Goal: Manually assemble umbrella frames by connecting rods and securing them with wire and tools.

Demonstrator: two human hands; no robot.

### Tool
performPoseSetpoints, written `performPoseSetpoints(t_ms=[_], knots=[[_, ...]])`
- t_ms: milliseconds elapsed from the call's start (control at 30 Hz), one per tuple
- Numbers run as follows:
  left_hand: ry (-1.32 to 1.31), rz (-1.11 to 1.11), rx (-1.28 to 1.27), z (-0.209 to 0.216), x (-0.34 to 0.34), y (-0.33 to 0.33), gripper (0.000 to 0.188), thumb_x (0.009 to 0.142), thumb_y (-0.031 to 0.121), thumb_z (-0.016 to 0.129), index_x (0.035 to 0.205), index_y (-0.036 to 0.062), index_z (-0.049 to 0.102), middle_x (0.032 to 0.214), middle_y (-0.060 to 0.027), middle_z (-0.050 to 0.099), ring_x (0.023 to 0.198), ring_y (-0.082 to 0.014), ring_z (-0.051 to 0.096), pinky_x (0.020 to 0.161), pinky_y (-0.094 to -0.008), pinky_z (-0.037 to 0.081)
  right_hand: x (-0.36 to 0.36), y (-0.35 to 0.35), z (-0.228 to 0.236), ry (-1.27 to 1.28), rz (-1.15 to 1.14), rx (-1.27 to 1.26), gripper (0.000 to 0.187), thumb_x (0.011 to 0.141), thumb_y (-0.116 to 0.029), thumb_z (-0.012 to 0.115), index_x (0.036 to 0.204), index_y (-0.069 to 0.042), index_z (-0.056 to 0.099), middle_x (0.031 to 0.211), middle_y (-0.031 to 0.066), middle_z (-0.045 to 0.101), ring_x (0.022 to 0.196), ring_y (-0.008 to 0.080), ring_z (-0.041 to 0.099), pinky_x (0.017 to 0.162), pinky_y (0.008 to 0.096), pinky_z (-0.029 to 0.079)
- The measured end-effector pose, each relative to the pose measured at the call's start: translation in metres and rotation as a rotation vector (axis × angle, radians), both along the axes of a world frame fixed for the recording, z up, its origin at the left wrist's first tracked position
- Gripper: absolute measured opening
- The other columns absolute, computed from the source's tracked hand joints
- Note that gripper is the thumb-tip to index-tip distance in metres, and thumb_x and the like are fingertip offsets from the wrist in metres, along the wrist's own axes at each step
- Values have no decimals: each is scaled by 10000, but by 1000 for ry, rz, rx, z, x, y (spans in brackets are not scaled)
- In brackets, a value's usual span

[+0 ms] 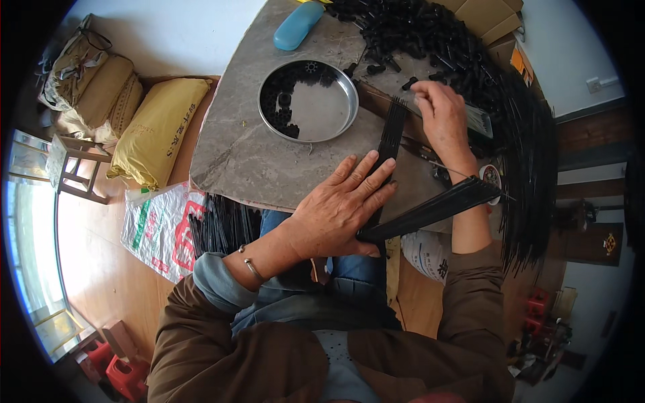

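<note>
Grey tbl (232, 134): blk rods (392, 131) under L hand (341, 208), nr R hand (443, 119).

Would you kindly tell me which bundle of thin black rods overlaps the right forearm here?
The slanting bundle, widening rightward from the left hand; the upper bundle, partly under that hand, points up the table.

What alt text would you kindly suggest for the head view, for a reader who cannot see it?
A person's left hand lies on thin black rods at a grey table, with the right hand farther forward. Ahead, a round metal tray holds small black parts; a heap of black pieces lies beyond.
</note>
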State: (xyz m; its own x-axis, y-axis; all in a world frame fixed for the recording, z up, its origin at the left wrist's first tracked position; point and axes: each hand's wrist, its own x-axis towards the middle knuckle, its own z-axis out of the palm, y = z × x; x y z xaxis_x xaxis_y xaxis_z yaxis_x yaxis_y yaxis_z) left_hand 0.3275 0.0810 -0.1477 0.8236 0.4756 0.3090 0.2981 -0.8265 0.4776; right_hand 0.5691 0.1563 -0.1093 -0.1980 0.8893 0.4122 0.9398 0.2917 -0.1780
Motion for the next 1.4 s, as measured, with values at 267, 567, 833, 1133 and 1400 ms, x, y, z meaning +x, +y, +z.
performPoseSetpoints(t_ms=[267, 567, 833, 1133, 1400], knots=[[35, -9, 68, 4, -2, 1, 933, 627, 554, 752, 1335, 22, 459, 1483, -200, 290, 1397, -369, 226, 1138, -482, 190, -24, -50, 7, -215, 269, 55, 266, 783, -203, 573, 1030, -179, 667, 1214, 82, 543, 1143, 295, 494, 943, 437, 386], [-406, -161, -507, 106, -32, 1, 228, 801, 189, 707, 987, 57, 712, 1366, -76, 522, 1392, -281, 293, 1135, -450, 177, -33, -71, 26, 64, 371, -240, 320, 837, -167, 604, 1150, -111, 578, 1221, 75, 570, 1179, 284, 510, 1004, 437, 356], [-649, 490, -301, 161, -59, -6, 465, 921, 421, 566, 1017, -22, 668, 962, -99, 667, 851, -171, 600, 779, -325, 472, -91, -165, 35, 1131, 774, -1324, 188, 963, -156, 511, 1064, 1, 522, 839, 64, 633, 761, 137, 626, 715, 268, 504], [52, 191, 312, 62, -46, -127, 487, 704, 342, 758, 1082, 83, 594, 936, -72, 641, 910, -261, 592, 836, -367, 427, -80, -161, -27, 418, 716, -1590, 173, 851, -149, 613, 904, 15, 614, 730, 103, 673, 644, 179, 654, 597, 308, 508], [341, -118, -1515, -39, -46, -145, 318, 965, 265, 506, 1143, 6, 554, 758, -44, 586, 659, -136, 594, 609, -281, 494, -95, -194, -67, -20, 900, -1698, 303, 828, -182, 618, 1069, 2, 617, 881, 135, 678, 735, 199, 648, 672, 354, 498]])
